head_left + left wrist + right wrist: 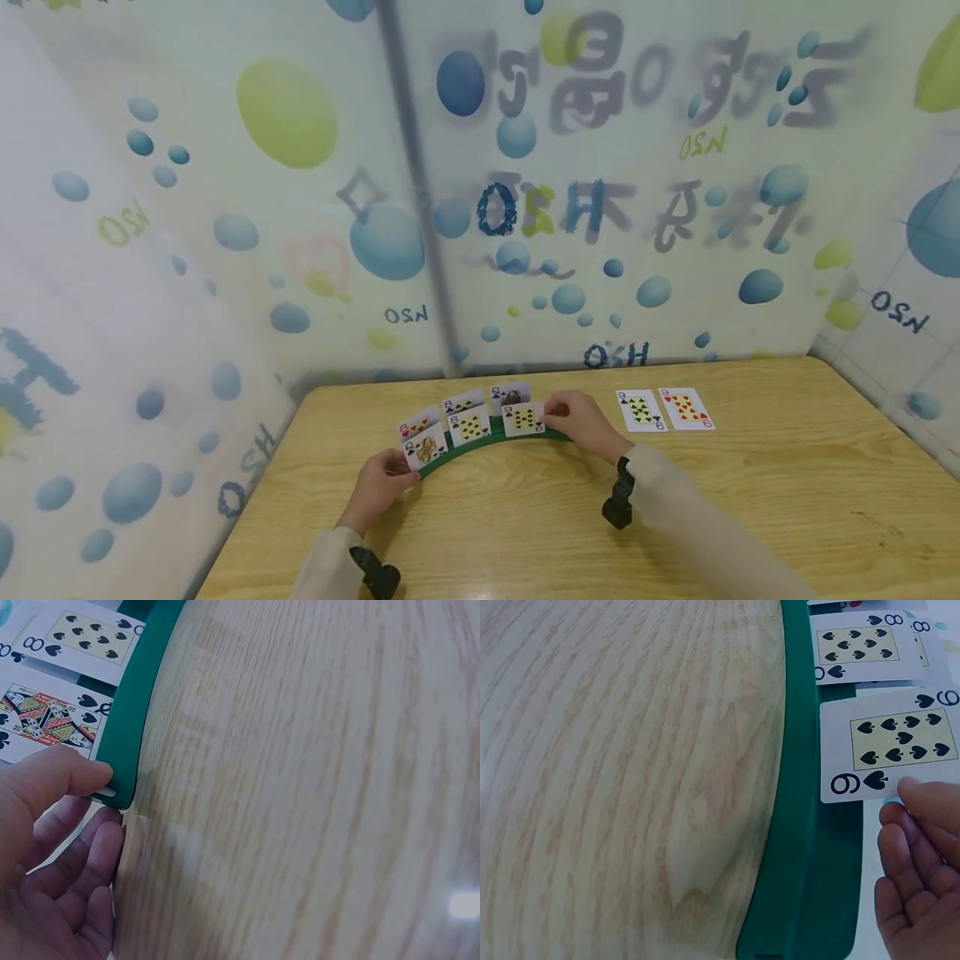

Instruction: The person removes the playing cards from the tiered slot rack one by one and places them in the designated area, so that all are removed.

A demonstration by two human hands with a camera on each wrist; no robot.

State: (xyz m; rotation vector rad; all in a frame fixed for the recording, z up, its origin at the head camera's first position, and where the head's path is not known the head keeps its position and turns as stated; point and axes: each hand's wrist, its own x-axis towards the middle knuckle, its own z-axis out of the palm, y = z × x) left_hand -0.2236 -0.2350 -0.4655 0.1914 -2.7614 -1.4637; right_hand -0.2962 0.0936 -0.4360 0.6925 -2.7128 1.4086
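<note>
A curved green card holder (459, 451) stands on the table with playing cards upright in two rows. My left hand (377, 486) grips its left end, the thumb (82, 771) lying on the green rim beside a queen of spades (49, 720). With thumb and fingers my right hand (585, 425) pinches the lower corner of a nine of spades (892, 746), which stands at the right of the front row. Between these two is an eight of spades (470, 427). Partly hidden behind are a red card (417, 422), a black eight (462, 402) and a face card (512, 393).
Two nines lie face up on the wooden table (525, 517) to the right of the holder, a black one (641, 411) and a nine of hearts (686, 408). A patterned curtain (570, 250) hangs along the table's far edge and both sides.
</note>
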